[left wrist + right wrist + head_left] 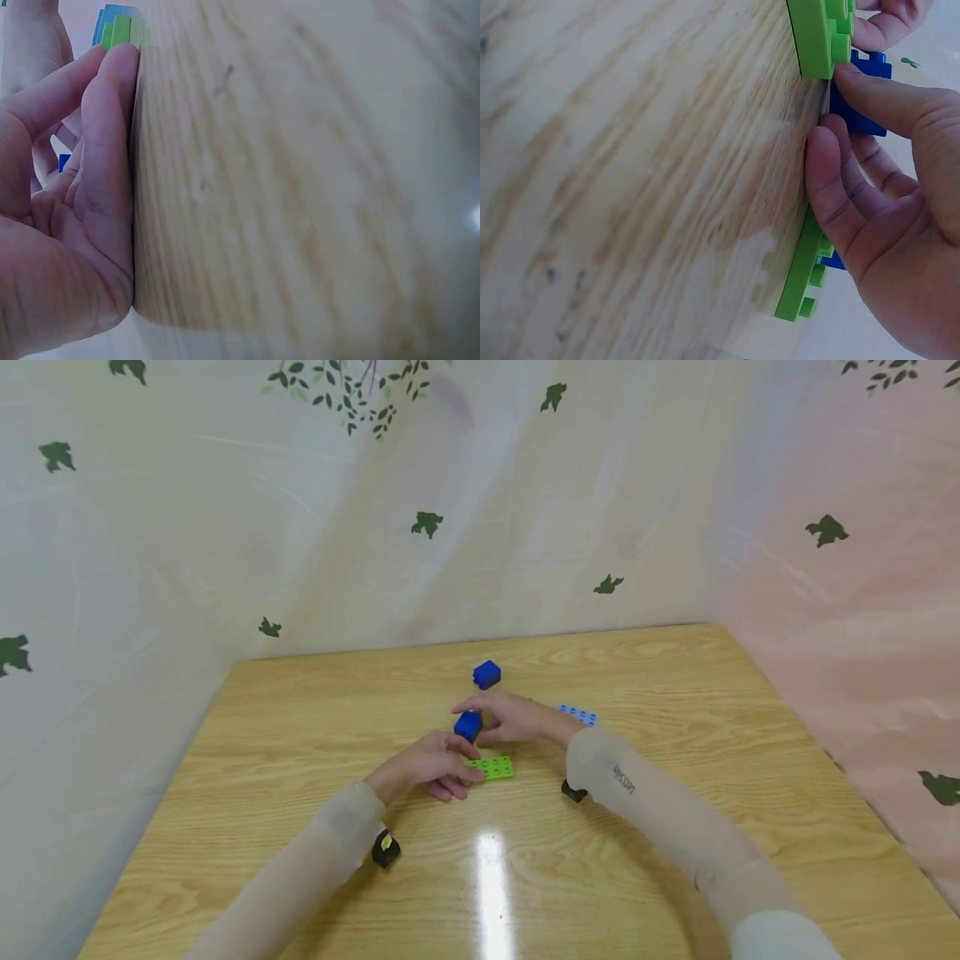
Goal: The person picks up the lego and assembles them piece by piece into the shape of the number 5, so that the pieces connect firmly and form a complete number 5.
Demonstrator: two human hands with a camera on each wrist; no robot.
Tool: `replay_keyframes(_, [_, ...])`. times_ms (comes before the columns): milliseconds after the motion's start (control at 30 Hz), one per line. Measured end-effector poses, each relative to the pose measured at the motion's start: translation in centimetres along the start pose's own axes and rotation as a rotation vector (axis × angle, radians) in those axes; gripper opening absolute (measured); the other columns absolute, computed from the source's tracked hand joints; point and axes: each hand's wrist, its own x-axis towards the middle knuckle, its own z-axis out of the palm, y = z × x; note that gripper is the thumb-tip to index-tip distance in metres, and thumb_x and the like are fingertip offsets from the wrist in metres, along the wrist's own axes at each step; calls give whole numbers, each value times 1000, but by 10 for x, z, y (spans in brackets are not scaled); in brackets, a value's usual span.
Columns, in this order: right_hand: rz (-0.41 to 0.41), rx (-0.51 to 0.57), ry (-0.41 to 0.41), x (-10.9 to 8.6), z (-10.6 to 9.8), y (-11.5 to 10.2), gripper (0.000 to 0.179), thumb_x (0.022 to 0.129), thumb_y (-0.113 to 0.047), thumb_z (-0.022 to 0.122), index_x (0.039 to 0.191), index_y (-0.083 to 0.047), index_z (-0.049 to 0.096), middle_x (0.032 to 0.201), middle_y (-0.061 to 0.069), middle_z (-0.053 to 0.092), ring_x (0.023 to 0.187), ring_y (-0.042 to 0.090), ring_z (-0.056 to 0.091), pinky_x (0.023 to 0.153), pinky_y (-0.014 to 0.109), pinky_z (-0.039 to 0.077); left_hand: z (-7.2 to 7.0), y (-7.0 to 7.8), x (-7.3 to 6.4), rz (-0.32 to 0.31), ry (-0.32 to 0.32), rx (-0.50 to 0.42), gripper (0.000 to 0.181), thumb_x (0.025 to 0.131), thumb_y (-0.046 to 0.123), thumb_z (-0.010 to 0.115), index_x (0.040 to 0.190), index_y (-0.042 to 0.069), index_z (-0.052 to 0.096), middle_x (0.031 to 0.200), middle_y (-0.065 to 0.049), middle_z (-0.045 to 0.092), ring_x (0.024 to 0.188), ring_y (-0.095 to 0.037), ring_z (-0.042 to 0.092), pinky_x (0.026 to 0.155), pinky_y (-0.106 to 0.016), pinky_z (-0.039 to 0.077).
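Note:
My left hand (438, 764) pinches the left end of a lime-green brick (497, 767) with studs in two rows, low over the table. Just beyond it my right hand (513, 718) holds a dark blue brick (468, 725) between thumb and fingers. In the right wrist view the thumb lies along the blue brick (859, 112), close by the green brick (817, 37). Left thumb and finger (112, 75) meet near the green brick in the left wrist view. Under the right hand, a second green brick (804, 270) lies on the table, mostly hidden in the head view.
Farther back on the wooden table (315, 718) stands another dark blue brick (487, 674). A light blue studded brick (579, 715) lies right of the right hand, partly behind the wrist. A patterned cloth (510, 568) hangs behind the table.

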Motion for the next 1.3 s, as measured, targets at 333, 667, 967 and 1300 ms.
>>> replay_keyframes(333, [32,-118,-25,-1,-2,-6,44,94,-15,75,136,-8,62,127,8,61,95,17,56,82,29,50,1,-2,-1,9,7,-8,44,84,28,85,119,11,64,85,-11,75,69,-21,73,57,-33,60])
replay_keyframes(667, [98,-95,-25,-16,-14,-11,38,98,-24,72,131,-10,61,112,0,66,90,15,59,81,31,52,0,2,-2,-14,27,-12,43,84,28,85,118,14,63,82,-11,74,66,-20,72,55,-31,58])
replay_keyframes(967, [82,4,71,-40,-14,-12,37,101,-35,65,126,-9,59,111,0,67,89,15,62,79,33,54,4,4,-4,16,51,-9,44,84,26,84,120,11,65,81,-10,75,61,-18,70,55,-31,59])
replay_keyframes(1300, [20,82,135,-66,-2,-15,49,104,-26,62,147,-8,50,138,12,60,117,24,62,91,36,56,7,3,-4,35,75,-4,41,85,26,84,120,11,68,81,-9,75,60,-16,68,55,-31,59])
